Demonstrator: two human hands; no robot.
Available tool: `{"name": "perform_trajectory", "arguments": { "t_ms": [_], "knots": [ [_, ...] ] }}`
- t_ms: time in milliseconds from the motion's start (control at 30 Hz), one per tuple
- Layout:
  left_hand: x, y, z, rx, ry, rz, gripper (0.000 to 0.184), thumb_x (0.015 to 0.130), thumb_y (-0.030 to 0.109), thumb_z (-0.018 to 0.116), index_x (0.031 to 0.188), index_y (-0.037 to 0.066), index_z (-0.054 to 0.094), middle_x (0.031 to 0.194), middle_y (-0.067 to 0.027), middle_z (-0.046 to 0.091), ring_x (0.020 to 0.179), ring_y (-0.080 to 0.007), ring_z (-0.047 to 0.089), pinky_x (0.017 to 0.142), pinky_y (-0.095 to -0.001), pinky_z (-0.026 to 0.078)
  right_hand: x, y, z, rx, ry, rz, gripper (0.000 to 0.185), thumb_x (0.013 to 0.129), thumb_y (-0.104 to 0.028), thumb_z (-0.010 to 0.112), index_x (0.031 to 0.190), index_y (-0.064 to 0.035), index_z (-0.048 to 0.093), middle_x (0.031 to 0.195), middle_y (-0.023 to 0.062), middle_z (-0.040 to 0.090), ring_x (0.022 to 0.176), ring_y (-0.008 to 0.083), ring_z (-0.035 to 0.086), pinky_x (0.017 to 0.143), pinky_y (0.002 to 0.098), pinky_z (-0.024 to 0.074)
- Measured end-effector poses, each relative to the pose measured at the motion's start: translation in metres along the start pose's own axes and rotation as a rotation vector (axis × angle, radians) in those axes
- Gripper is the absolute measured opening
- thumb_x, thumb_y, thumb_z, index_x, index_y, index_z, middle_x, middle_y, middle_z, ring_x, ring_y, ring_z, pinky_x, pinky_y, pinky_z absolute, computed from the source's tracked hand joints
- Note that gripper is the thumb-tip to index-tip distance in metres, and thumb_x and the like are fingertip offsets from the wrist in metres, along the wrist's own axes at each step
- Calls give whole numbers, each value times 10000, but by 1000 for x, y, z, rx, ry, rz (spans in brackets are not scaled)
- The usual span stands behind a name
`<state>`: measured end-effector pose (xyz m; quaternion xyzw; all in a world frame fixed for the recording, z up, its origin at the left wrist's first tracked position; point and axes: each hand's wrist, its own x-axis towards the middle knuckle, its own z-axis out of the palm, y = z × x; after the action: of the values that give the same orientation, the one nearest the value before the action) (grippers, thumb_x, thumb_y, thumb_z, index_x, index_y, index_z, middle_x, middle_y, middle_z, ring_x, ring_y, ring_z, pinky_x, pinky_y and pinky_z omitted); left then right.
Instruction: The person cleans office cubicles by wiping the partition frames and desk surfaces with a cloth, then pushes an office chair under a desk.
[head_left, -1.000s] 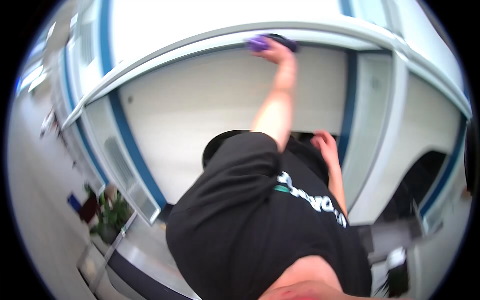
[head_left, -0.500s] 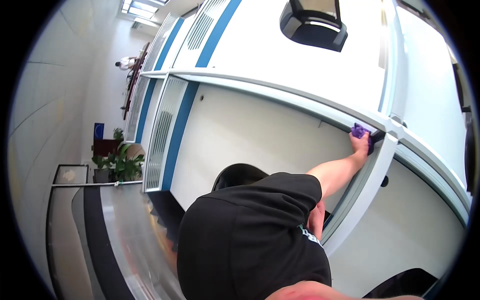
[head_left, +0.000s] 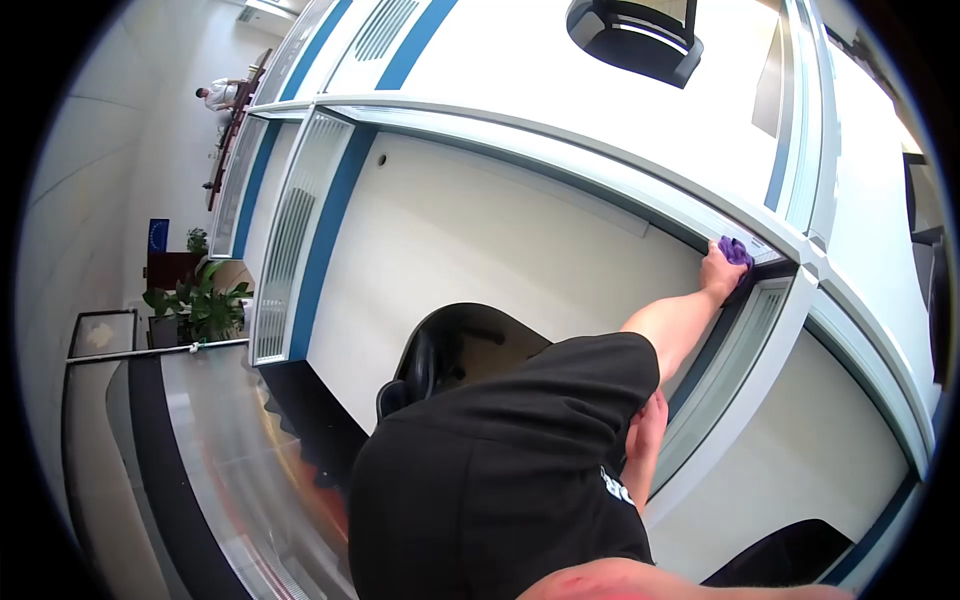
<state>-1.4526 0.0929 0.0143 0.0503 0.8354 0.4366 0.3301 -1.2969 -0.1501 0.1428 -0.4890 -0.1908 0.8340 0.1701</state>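
Cloth [head_left: 737, 254] had moved cornerward along the rail [head_left: 560, 137], gripped at left hand's [head_left: 718, 274] closed fingertips; right hand [head_left: 649, 418] lay farther, grip indeterminable.

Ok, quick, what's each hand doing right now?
Left hand: closed on a purple cloth.
Right hand: partly hidden near the torso, so open or closed cannot be told.

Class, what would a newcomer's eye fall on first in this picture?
Probably the vivid purple cloth, gripped in an outstretched hand near the junction of the white frame. Next, the black shirt filling the lower middle, with a black chair partly behind it. Green plants stand out at left.
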Motion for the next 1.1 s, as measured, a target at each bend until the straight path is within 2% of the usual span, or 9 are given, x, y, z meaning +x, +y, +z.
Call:
{"name": "perform_trajectory", "arguments": {
  "t_ms": [100, 233, 367, 400, 500, 733, 833, 967, 1100],
  "knots": [
    [12, -19, 37, -529, 8, -110, 599, 674, 256, 909, 1117, 36, 570, 1087, -174, 698, 1043, -306, 672, 917, -392, 523, -19, 4, -7, -53, 5, -2, 132, 924, -48, 540, 1013, -13, 630, 850, 19, 632, 719, 107, 568, 721, 255, 478],
    [3, -16, 48, -446, 207, -87, 576, 679, 249, 910, 1086, 40, 560, 1056, -209, 709, 1009, -381, 688, 879, -444, 539, -38, 21, -22, -34, 30, 38, 169, 922, -33, 545, 1061, -39, 640, 868, 6, 635, 789, 92, 581, 739, 247, 472],
    [-9, -12, 7, 0, 78, -97, 615, 715, 385, 851, 1119, 55, 524, 1021, -240, 709, 977, -430, 686, 865, -502, 554, -55, 12, -26, -124, -56, 69, 154, 942, -29, 522, 1044, -26, 637, 899, 37, 661, 791, 113, 593, 754, 238, 458],
    [-10, -30, -8, 54, 45, 12, 618, 718, 436, 819, 1105, 62, 515, 1006, -231, 710, 964, -439, 684, 852, -507, 555, -54, 14, -30, -147, -74, 70, 154, 942, -29, 522, 1044, -26, 637, 899, 37, 661, 791, 113, 593, 754, 238, 458],
    [-32, -98, -75, -52, 34, 205, 594, 672, 366, 838, 1073, 71, 515, 987, -211, 707, 954, -413, 688, 838, -497, 559, -58, 21, -37, -360, -252, 31, 140, 944, -39, 526, 1030, -12, 632, 841, 58, 648, 772, 125, 601, 741, 246, 467],
    [-121, -301, -279, -358, 298, 14, 657, 648, 362, 884, 1133, 21, 599, 1075, -170, 712, 1013, -306, 703, 901, -393, 551, -44, 96, -25, -605, -416, 7, 146, 954, -59, 510, 1036, -18, 623, 830, 50, 634, 748, 119, 580, 730, 238, 466],
    [-185, -333, -384, -450, 439, -46, 562, 663, 331, 891, 1030, 29, 591, 990, -154, 712, 926, -286, 709, 847, -389, 554, -58, 151, 10, -851, -551, 102, 167, 943, -58, 514, 1030, -19, 651, 822, 32, 649, 754, 95, 573, 733, 222, 463],
    [-268, -365, -486, -626, 634, 224, 412, 746, 249, 857, 947, 48, 558, 907, -68, 647, 846, -173, 636, 797, -346, 519, -87, 226, 51, -1146, -899, 235, 236, 925, -36, 500, 1079, 6, 673, 877, 31, 674, 797, 98, 600, 779, 236, 493],
    [-377, -382, -554, -679, 786, 302, 472, 766, 258, 857, 1086, 50, 578, 989, -33, 625, 924, -138, 604, 875, -309, 485, -104, 263, 67, -1380, -1228, 371, 312, 955, -48, 487, 1205, 20, 661, 914, 45, 699, 889, 101, 643, 820, 251, 512]
  ]
}}
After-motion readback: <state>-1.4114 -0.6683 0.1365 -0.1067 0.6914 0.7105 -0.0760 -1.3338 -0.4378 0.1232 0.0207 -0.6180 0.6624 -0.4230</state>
